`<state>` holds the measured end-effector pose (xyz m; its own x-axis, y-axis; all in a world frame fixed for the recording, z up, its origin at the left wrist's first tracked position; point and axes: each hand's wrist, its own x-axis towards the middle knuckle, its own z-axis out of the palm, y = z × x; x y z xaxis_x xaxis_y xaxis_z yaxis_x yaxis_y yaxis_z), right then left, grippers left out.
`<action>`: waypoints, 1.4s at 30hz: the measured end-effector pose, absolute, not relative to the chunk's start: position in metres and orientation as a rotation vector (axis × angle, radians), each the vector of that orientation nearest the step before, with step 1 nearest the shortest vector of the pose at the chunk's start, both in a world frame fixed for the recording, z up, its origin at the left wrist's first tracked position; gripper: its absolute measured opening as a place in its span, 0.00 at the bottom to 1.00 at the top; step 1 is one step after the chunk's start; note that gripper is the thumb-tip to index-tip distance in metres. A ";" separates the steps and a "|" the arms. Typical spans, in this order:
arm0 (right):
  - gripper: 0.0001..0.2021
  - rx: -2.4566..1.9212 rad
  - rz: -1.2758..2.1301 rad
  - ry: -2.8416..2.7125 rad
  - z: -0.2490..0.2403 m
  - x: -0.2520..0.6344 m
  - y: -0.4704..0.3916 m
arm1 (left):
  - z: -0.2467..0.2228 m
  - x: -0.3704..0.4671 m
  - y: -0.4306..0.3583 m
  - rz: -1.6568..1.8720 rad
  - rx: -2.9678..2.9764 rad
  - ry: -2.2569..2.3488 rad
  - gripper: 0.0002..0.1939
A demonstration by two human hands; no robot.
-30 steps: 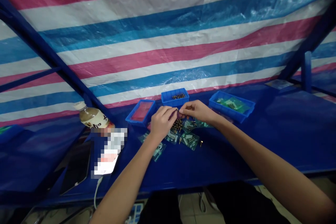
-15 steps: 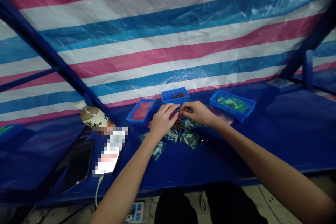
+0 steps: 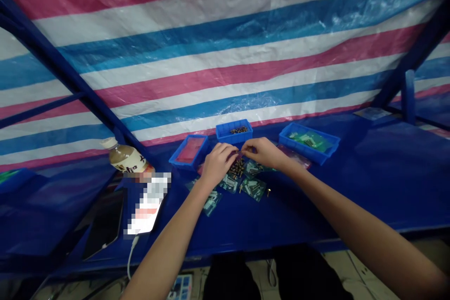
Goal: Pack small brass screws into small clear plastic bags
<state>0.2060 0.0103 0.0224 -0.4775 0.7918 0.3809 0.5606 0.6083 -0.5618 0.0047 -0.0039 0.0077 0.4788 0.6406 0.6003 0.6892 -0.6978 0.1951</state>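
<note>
My left hand (image 3: 215, 163) and my right hand (image 3: 264, 153) meet fingertip to fingertip above a pile of small brass-coloured screw-like pieces (image 3: 236, 168). Both are closed in a pinch, and something thin and small shows between them, too small to name. Around the pile lie several small clear bags with greenish contents, one bag (image 3: 254, 189) in front of my right hand and another bag (image 3: 212, 202) by my left forearm. A single brass-coloured piece (image 3: 269, 192) lies apart on the blue table (image 3: 295, 220). Reddish plastic bags (image 3: 293, 155) show partly behind my right wrist.
Behind the hands stand three blue bins: one bin (image 3: 187, 166) with red flat packets, one bin (image 3: 234, 138) with brass pieces, one bin (image 3: 316, 154) with green bags. Leftward are a bottle (image 3: 128, 159), a dark tablet-like device (image 3: 104, 225) and a lit phone (image 3: 149, 206) on a cable.
The fingertips have shifted slightly and stay together over the pile. The camera view has moved a little. Bags and bins lie as before.
</note>
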 end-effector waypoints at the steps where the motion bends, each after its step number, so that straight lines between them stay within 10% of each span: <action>1: 0.07 -1.055 0.479 -2.227 0.022 0.206 0.010 | 0.008 0.005 -0.004 -0.997 -2.647 -1.183 0.09; 18: 0.06 -1.029 0.517 -2.366 0.020 0.200 0.002 | 0.003 -0.003 0.003 -0.855 -2.528 -1.397 0.24; 30: 0.21 -1.356 0.380 -1.884 0.017 0.201 0.043 | 0.004 -0.003 0.004 -1.005 -2.302 -1.547 0.15; 42: 0.05 -1.191 0.463 -2.369 -0.009 0.229 0.042 | -0.004 0.000 0.003 -0.958 -2.396 -1.528 0.10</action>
<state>0.2287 0.0416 -0.0089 -0.5283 0.8150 0.2382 0.6652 0.5716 -0.4804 0.0003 0.0032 -0.0036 0.2805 0.7647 0.5801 0.8555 -0.4732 0.2101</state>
